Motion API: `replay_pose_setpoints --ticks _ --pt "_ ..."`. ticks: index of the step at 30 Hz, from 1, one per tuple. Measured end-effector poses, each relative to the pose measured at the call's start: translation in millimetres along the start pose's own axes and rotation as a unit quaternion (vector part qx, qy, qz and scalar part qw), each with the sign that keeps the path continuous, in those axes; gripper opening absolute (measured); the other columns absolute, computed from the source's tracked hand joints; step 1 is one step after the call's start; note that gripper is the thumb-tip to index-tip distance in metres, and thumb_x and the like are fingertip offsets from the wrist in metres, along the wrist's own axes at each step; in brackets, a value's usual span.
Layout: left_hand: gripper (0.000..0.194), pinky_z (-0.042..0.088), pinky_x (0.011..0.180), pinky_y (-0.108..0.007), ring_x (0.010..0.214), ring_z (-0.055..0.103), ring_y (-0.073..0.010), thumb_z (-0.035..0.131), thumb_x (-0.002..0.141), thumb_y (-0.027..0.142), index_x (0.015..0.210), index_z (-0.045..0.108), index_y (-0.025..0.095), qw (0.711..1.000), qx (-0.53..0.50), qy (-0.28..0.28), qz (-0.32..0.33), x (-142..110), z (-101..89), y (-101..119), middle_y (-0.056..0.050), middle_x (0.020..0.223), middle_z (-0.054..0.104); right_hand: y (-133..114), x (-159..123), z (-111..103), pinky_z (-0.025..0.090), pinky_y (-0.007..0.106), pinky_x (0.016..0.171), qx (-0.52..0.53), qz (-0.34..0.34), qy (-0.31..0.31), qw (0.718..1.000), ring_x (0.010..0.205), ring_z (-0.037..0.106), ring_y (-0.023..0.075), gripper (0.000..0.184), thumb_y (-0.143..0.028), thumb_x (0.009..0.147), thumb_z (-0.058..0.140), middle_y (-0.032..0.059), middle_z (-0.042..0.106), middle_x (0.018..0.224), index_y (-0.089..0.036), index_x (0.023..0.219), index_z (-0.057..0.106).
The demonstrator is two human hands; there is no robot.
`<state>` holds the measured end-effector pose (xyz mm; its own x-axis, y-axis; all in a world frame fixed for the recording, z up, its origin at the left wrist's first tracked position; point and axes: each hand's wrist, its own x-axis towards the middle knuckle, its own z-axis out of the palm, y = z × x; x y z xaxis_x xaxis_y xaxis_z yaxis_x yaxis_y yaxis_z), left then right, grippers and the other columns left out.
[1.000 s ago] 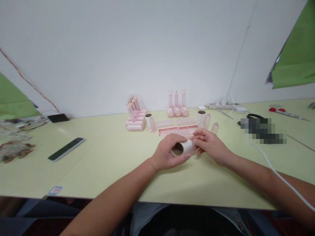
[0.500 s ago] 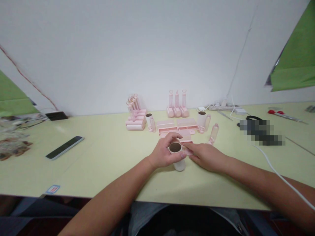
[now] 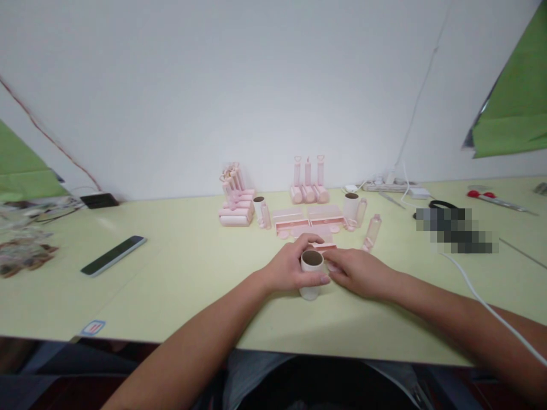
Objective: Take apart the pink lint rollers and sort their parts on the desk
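My left hand (image 3: 290,266) is wrapped round a white cardboard tube (image 3: 311,291) with a dark brown inside, which stands upright on the table. Close on its right, my right hand (image 3: 356,273) has its fingers closed around a small pale pink piece (image 3: 333,266), mostly hidden by them. Just beyond the hands lies an open pink box (image 3: 325,246). Two more open pink boxes (image 3: 291,225) lie behind it, with small pink round pieces beside them. A clear pink bottle (image 3: 373,230) stands to the right of the boxes.
White tubes (image 3: 351,208) with pink bottles flank the boxes. Several pink cylinders and ring-topped bottles (image 3: 236,210) are grouped at the back left, more (image 3: 309,193) by the wall. A phone (image 3: 113,256) lies left; a white cable (image 3: 478,296), red-handled tool (image 3: 489,196) and power strip (image 3: 388,186) are right.
The tube in my left hand has gone from tilted to upright and shifted slightly right. My right hand stays nearly in place beside it.
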<state>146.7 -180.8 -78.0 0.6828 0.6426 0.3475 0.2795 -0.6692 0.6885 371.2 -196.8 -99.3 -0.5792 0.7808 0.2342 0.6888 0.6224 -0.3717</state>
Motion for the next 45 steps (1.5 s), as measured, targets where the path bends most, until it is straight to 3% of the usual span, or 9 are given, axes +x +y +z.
replay_pose_setpoints --ticks 4,7,10,13,18,21,33,45 --pt "0.075 0.048 0.079 -0.033 0.087 0.064 -0.0209 0.076 0.071 0.049 0.129 0.040 0.020 1.000 0.017 -0.010 -0.014 0.2 -2.2 1.6 -0.005 0.096 0.067 -1.6 0.3 -4.5 0.047 0.032 0.078 0.043 -0.010 0.028 0.999 0.092 0.066 0.0233 0.030 -0.023 0.086 0.058 0.0092 0.071 0.110 -0.021 0.115 0.064" --pt "0.076 0.047 0.080 -0.034 0.090 0.063 -0.0212 0.075 0.072 0.051 0.131 0.039 0.020 0.999 0.027 -0.017 -0.020 0.7 -2.0 4.4 -0.005 0.100 0.066 -2.8 -0.1 -11.5 0.046 0.029 0.066 0.108 0.012 0.093 0.990 0.073 0.064 0.0188 0.024 -0.034 0.089 0.059 0.0046 0.072 0.092 -0.022 0.109 0.064" --pt "0.077 0.047 0.078 -0.034 0.087 0.062 -0.0210 0.073 0.074 0.052 0.134 0.037 0.019 0.999 0.034 -0.011 -0.030 0.7 0.4 6.1 -0.005 0.097 0.065 -0.7 -0.7 -14.8 0.044 0.028 0.057 0.184 0.046 0.175 0.966 0.060 0.060 0.0157 0.026 -0.042 0.090 0.058 0.0006 0.067 0.074 -0.021 0.105 0.063" --pt "0.079 0.047 0.077 -0.034 0.084 0.062 -0.0208 0.071 0.076 0.052 0.137 0.032 0.018 0.999 0.025 -0.008 -0.032 0.5 3.5 6.7 -0.004 0.092 0.064 0.8 -1.2 -13.2 0.049 0.029 0.062 0.255 0.030 0.223 0.940 0.066 0.063 0.0168 0.029 -0.042 0.090 0.060 0.0019 0.068 0.079 -0.021 0.110 0.062" --pt "0.081 0.047 0.089 -0.040 0.104 0.060 -0.0256 0.073 0.075 0.049 0.138 0.031 0.019 1.000 0.002 -0.007 0.002 2.2 8.1 9.1 -0.012 0.119 0.061 -6.0 -4.2 -11.4 0.054 0.035 0.080 0.252 -0.032 0.216 0.943 0.093 0.068 0.0218 0.021 -0.036 0.089 0.062 0.0077 0.070 0.111 -0.023 0.105 0.064" --pt "0.079 0.044 0.097 -0.042 0.116 0.056 -0.0276 0.073 0.076 0.047 0.138 0.033 0.021 0.999 -0.013 -0.016 0.025 3.6 10.7 10.1 -0.014 0.131 0.055 -10.9 -7.0 -12.9 0.053 0.038 0.088 0.195 -0.059 0.212 0.956 0.102 0.067 0.0237 0.016 -0.032 0.089 0.063 0.0075 0.070 0.115 -0.024 0.103 0.064" --pt "0.068 0.046 0.093 -0.040 0.110 0.059 -0.0263 0.071 0.077 0.050 0.128 0.040 0.020 1.000 0.019 -0.015 0.018 4.1 12.5 8.0 -0.011 0.125 0.057 -10.8 -10.1 -12.2 0.053 0.038 0.092 0.148 -0.103 0.230 0.956 0.107 0.067 0.0230 0.015 -0.026 0.088 0.063 0.0062 0.071 0.118 -0.026 0.103 0.064" --pt "0.069 0.045 0.095 -0.042 0.114 0.058 -0.0282 0.068 0.079 0.048 0.134 0.037 0.021 1.000 0.009 -0.012 0.002 4.6 19.5 8.1 -0.012 0.130 0.055 -9.0 -9.3 -11.7 0.054 0.039 0.093 0.138 -0.113 0.224 0.958 0.106 0.069 0.0236 0.017 -0.027 0.086 0.065 0.0057 0.072 0.117 -0.026 0.103 0.069"
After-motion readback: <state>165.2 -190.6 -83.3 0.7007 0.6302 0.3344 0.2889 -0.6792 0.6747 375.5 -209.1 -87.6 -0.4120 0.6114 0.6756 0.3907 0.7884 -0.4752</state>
